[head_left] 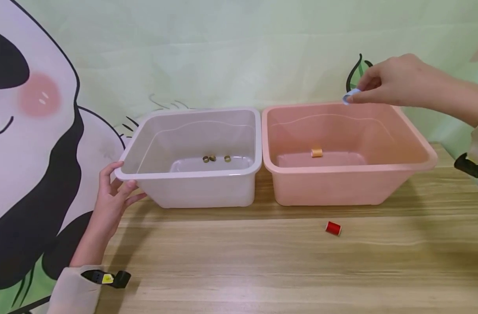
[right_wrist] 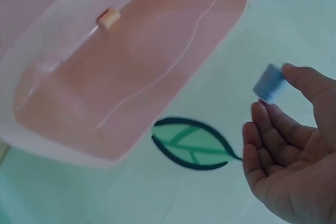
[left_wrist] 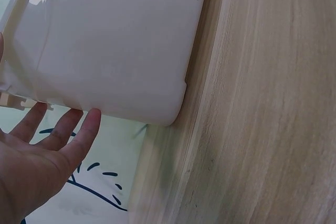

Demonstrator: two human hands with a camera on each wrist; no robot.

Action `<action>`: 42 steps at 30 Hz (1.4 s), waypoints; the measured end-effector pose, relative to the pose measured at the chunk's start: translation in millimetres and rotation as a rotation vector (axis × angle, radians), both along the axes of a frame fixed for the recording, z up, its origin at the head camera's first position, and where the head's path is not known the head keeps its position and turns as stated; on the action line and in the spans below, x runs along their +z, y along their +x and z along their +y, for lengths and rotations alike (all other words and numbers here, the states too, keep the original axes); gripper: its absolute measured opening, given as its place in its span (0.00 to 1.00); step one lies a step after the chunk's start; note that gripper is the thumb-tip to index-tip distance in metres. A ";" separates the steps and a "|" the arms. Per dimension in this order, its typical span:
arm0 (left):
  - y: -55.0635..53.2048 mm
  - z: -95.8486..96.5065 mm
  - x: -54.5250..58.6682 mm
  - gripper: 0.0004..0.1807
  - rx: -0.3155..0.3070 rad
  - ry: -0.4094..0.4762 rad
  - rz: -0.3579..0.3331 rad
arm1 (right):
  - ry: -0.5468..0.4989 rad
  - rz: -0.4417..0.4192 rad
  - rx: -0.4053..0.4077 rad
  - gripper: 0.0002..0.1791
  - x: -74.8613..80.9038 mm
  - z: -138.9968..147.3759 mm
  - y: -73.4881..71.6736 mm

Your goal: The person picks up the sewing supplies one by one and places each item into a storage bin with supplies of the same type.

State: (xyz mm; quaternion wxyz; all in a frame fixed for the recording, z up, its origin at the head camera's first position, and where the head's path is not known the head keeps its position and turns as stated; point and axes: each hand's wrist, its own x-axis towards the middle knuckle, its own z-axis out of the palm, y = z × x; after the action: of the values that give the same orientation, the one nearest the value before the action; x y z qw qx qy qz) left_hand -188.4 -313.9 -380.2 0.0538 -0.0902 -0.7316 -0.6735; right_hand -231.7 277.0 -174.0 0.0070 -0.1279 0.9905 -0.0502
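Observation:
My right hand (head_left: 408, 83) pinches a light blue thread spool (right_wrist: 269, 83) between thumb and fingertips, above the back rim of the pink plastic bin (head_left: 353, 186). An orange thread spool (head_left: 316, 152) lies on that bin's floor. At the front left corner of the whitish bin (head_left: 207, 190), my left hand (head_left: 111, 200) holds the rim, thumb at the front and fingers along the side. In the left wrist view its fingertips (left_wrist: 93, 116) touch the bin's outer wall. Several small brass-coloured rings (head_left: 212, 158) lie inside this bin.
A red thread spool (head_left: 333, 228) lies on the wooden table (head_left: 223, 257) in front of the pink bin. The two bins stand side by side near the table's back. Behind them hangs a pale green backdrop (head_left: 223, 56) with a printed panda.

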 end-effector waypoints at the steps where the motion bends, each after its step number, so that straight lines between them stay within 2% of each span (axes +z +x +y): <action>1: 0.3 -0.1 0.1 0.33 0.001 -0.002 0.001 | 0.022 -0.019 0.001 0.37 0.8 1.3 -3.7; 6: 2.0 -0.4 -0.3 0.33 0.001 0.010 0.005 | 0.111 -0.112 0.006 0.38 5.1 4.8 -21.1; 14: 2.4 0.3 1.8 0.33 0.004 0.015 -0.001 | 0.229 -0.134 0.036 0.38 8.4 3.3 -43.8; 23: 2.9 1.9 2.3 0.33 0.012 0.019 -0.005 | 0.280 -0.250 0.066 0.33 10.2 -1.6 -62.6; 31: 2.2 2.8 2.6 0.33 0.016 0.009 -0.008 | 0.238 -0.373 0.050 0.28 7.3 -4.5 -74.3; 36: 2.0 3.2 3.9 0.33 0.011 0.010 -0.002 | 0.155 -0.436 -0.004 0.26 4.3 -5.6 -81.7; 42: 2.8 4.8 3.9 0.33 0.009 0.013 -0.009 | 0.128 -0.472 -0.056 0.27 -0.9 -7.9 -87.1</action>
State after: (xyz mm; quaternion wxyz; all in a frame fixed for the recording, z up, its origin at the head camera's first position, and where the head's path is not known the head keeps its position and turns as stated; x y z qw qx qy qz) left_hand -185.6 -309.1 -376.3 0.0542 -0.0835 -0.7280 -0.6783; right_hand -318.8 269.1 -174.9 0.2449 -0.0845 0.9657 -0.0160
